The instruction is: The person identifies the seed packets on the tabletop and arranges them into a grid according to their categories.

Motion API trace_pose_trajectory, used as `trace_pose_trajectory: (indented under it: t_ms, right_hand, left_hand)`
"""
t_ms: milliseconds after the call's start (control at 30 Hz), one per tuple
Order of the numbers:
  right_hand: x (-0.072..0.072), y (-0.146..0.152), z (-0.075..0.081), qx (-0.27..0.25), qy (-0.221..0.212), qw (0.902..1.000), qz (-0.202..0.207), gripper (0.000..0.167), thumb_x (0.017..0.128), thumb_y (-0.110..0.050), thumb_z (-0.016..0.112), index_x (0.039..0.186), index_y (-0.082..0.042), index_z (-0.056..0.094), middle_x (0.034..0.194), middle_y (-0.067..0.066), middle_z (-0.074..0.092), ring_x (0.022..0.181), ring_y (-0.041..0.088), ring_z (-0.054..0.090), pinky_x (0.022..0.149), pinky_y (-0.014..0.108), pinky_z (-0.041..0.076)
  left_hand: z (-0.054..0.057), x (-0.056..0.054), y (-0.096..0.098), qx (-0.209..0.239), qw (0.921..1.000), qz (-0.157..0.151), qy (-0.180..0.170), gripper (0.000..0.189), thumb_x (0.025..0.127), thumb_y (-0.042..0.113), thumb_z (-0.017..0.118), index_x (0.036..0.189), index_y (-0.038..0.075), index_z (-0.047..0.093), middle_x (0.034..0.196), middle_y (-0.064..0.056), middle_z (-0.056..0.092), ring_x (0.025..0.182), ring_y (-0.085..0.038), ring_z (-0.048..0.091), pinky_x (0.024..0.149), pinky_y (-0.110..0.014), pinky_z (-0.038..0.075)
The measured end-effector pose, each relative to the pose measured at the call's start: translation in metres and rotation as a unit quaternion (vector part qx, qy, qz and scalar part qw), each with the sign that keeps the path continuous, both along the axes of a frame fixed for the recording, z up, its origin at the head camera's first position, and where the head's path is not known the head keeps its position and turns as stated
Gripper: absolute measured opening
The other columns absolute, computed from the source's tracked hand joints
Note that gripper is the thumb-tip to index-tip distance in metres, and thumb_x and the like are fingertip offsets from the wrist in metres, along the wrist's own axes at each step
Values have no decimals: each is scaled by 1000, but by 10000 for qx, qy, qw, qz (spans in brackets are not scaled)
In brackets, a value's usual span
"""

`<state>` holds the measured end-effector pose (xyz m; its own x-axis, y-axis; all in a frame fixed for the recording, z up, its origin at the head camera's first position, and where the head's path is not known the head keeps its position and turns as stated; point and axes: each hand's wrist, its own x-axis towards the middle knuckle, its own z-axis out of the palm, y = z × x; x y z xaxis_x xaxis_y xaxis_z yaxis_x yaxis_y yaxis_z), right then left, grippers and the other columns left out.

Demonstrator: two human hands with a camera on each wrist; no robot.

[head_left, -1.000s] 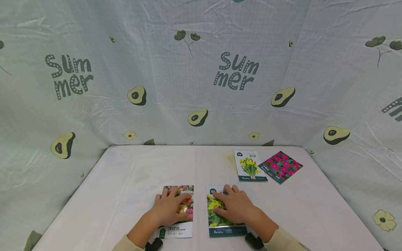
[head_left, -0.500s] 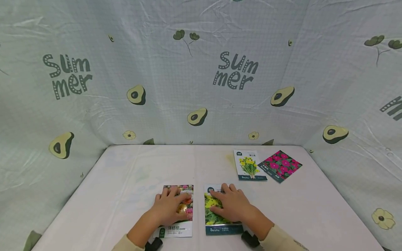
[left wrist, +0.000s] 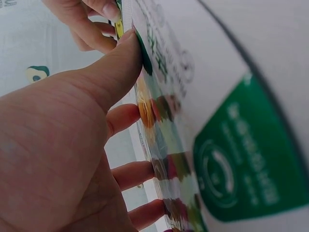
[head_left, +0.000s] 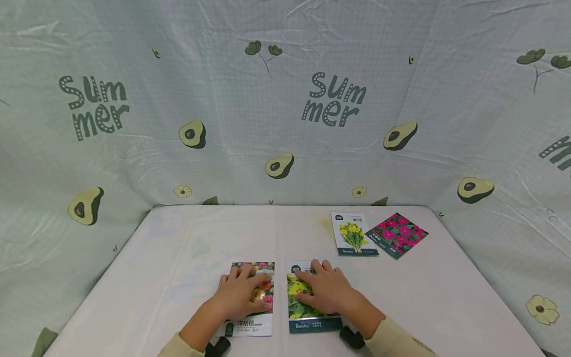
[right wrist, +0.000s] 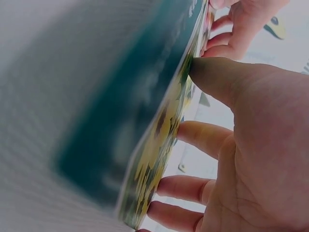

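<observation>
Two flower seed packets lie flat, side by side, near the front of the table. My left hand (head_left: 240,294) rests with spread fingers on the left packet (head_left: 254,326), which has pink and orange blooms and a white lower band. In the left wrist view its fingertips touch the glossy face of that packet (left wrist: 166,121). My right hand (head_left: 329,291) presses on the yellow-flower packet (head_left: 314,326) with its dark teal lower band. Thumb and fingertips meet the surface of this packet (right wrist: 157,140) in the right wrist view. A narrow gap separates the two packets.
At the back right lie a white packet with a bunch of yellow flowers (head_left: 354,235) and a tilted magenta-flower packet (head_left: 400,235), their edges meeting. A patterned cloth (head_left: 236,99) hangs behind the pale table (head_left: 196,238) and along its sides.
My right hand has slid the yellow-flower packet left, narrowing the gap to the left packet. The left hand and its packet have stayed in place.
</observation>
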<state>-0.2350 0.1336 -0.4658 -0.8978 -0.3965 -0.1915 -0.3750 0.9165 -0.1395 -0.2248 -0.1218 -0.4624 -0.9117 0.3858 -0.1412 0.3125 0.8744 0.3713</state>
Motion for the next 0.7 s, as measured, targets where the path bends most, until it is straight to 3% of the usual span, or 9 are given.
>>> trace_pose_trajectory:
  t_ms: [700]
  right_hand:
    - [-2, -2, 1, 89, 47, 9997, 206, 65, 95, -66, 57, 152, -36, 49, 138, 10, 51, 115, 27, 48, 96, 50, 48]
  left_hand:
    - [0, 0, 1, -37, 10000, 38, -49, 65, 84, 56, 79, 142, 33, 60, 149, -11, 46, 135, -42, 38, 100, -63, 33]
